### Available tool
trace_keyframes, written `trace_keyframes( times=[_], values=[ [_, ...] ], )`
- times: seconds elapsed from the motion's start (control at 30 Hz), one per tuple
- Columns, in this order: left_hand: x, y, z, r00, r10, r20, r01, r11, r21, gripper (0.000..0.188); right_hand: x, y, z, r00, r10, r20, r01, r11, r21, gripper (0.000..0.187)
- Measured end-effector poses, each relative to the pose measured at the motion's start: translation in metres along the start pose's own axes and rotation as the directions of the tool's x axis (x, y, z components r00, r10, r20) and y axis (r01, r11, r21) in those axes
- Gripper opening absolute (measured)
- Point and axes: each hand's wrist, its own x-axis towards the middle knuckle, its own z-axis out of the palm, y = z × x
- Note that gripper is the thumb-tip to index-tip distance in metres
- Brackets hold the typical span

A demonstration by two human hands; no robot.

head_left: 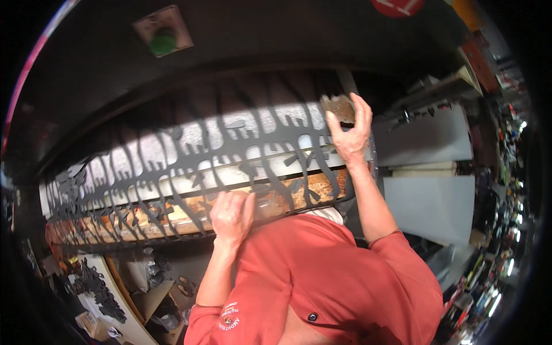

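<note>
A dark sheet (pixel 227 145) full of cut-outs, like a leftover web of strips, lies across a long, pale work surface (pixel 190 179). At its far right end, my right hand (pixel 352 133) grips a small brown block with a jagged edge (pixel 340 109) between thumb and fingers. The block's exact kind is unclear. My left hand (pixel 232 217) is curled closed at the worn wooden front edge (pixel 273 206), close to the sheet's near strips. Whatever its fingers hold, if anything, is hidden. Loose dark scraps (pixel 250 168) rest on the sheet.
A dark machine beam (pixel 259 40) with a green button (pixel 163 42) overhangs the back of the surface. Light grey panels (pixel 428 201) stand at the right. At lower left, a shelf (pixel 109 282) carries dark cut pieces (pixel 100 290). More dark scraps (pixel 72 181) pile up at the left end.
</note>
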Motion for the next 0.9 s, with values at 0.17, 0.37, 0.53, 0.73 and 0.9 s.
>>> trace_keyframes(
  times=[0.17, 0.37, 0.53, 0.73, 0.9],
  values=[
    [-0.003, 0.004, -0.005, 1.000, -0.019, -0.021, 0.020, 1.000, 0.020, 0.023, 0.006, -0.054, -0.006, 0.980, -0.160, -0.121, 0.162, 0.987, 0.010, 0.037],
    [-0.009, -0.002, -0.001, 0.998, 0.009, -0.061, -0.004, 0.997, 0.078, 0.024, 0.016, -0.198, 0.034, 0.795, -0.587, -0.152, 0.547, 0.586, 0.598, 0.019],
    [-0.007, 0.006, -0.006, 0.999, -0.010, -0.031, 0.013, 0.993, 0.116, 0.022, 0.034, -0.267, 0.055, 0.798, -0.593, 0.107, 0.520, 0.768, 0.374, 0.018],
    [-0.008, 0.006, -0.005, 0.997, -0.017, -0.080, 0.022, 0.998, 0.066, 0.024, -0.042, -0.183, -0.003, 0.889, -0.451, 0.083, 0.360, 0.799, 0.481, 0.008],
    [-0.008, 0.005, -0.001, 0.994, -0.010, -0.105, 0.015, 0.999, 0.051, 0.022, -0.110, -0.119, -0.021, 0.969, -0.169, 0.181, 0.066, 0.880, 0.470, 0.008]
  ],
)
